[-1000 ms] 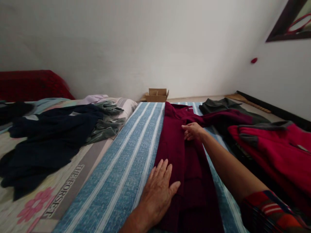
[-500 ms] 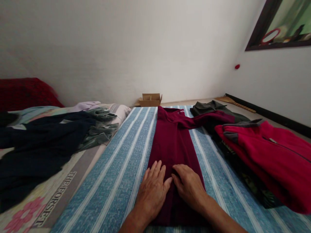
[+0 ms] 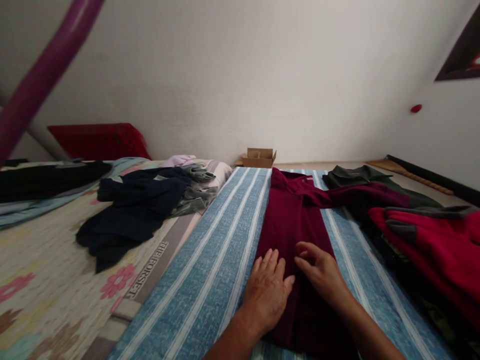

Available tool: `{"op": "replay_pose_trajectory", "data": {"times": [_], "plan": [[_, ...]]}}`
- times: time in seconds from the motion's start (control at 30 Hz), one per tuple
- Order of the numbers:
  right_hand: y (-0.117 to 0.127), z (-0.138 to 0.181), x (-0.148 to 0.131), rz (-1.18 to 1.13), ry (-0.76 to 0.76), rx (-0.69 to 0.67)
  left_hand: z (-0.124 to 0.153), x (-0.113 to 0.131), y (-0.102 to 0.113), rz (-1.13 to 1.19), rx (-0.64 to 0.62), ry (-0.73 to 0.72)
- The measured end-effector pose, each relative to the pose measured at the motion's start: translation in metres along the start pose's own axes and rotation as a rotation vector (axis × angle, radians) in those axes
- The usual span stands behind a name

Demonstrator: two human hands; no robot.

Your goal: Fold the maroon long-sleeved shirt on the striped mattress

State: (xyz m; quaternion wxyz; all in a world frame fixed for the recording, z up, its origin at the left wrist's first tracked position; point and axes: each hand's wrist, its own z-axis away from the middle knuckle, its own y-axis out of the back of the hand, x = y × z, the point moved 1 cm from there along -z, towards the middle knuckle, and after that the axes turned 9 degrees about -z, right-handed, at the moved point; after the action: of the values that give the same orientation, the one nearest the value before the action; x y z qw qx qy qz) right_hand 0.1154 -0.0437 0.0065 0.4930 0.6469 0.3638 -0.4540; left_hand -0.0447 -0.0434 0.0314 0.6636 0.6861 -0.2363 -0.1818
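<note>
A maroon long-sleeved top (image 3: pixel 285 225) lies folded into a long strip on a blue and white striped cloth (image 3: pixel 187 265). Its collar end points away from me, and one sleeve stretches to the right. My left hand (image 3: pixel 267 295) rests flat on the top's left half, fingers stretched out. Over its right half, my right hand (image 3: pixel 323 274) hovers close to the fabric with curved fingers, thumb and forefinger apart and nothing visible between them. On the right, a red garment with grey trim (image 3: pixel 438 250) is stacked on dark clothes, near the dark green garment (image 3: pixel 360 175).
To the left, a flowered sheet (image 3: pixel 75 285) bears a navy garment (image 3: pixel 138 210), grey-green clothing (image 3: pixel 197 195) and a black garment (image 3: pixel 48 180). A cardboard box (image 3: pixel 258 159) stands by the wall. A purple pole (image 3: pixel 45 75) crosses the upper left.
The view has turned left, so everything sits further right and the purple pole appears. My right hand has lifted slightly and its fingers have opened a little; my left hand stays on the top.
</note>
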Motion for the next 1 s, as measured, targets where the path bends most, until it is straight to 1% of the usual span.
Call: {"op": "replay_pose_trajectory", "data": {"times": [0.13, 0.2, 0.27, 0.4, 0.5, 0.63, 0.7, 0.87, 1.0], "plan": [[0.000, -0.041, 0.000, -0.080, -0.169, 0.046, -0.001, -0.001, 0.004, 0.046, -0.003, -0.011], [-0.003, -0.053, -0.003, -0.116, -0.223, 0.035, -0.001, -0.004, 0.009, 0.100, -0.001, -0.041], [-0.005, -0.056, -0.006, -0.163, -0.275, 0.017, 0.000, -0.009, 0.012, 0.173, 0.018, -0.067], [-0.006, -0.049, -0.010, -0.254, -0.393, -0.023, 0.004, -0.018, 0.012, 0.292, 0.090, -0.077], [-0.003, -0.046, -0.015, -0.318, -0.388, -0.042, 0.007, -0.021, 0.011, 0.327, 0.142, -0.094], [0.003, -0.051, -0.018, -0.366, -0.319, 0.014, 0.007, -0.020, 0.015, 0.304, 0.172, -0.086], [0.006, -0.052, -0.015, -0.343, -0.303, 0.033, 0.007, -0.017, 0.018, 0.249, 0.136, -0.104], [0.005, -0.044, 0.004, -0.309, -0.314, 0.031, 0.012, -0.010, 0.017, 0.117, -0.062, -0.125], [0.004, -0.040, 0.009, -0.326, -0.289, 0.028, 0.018, -0.010, 0.015, 0.075, -0.082, -0.121]]}}
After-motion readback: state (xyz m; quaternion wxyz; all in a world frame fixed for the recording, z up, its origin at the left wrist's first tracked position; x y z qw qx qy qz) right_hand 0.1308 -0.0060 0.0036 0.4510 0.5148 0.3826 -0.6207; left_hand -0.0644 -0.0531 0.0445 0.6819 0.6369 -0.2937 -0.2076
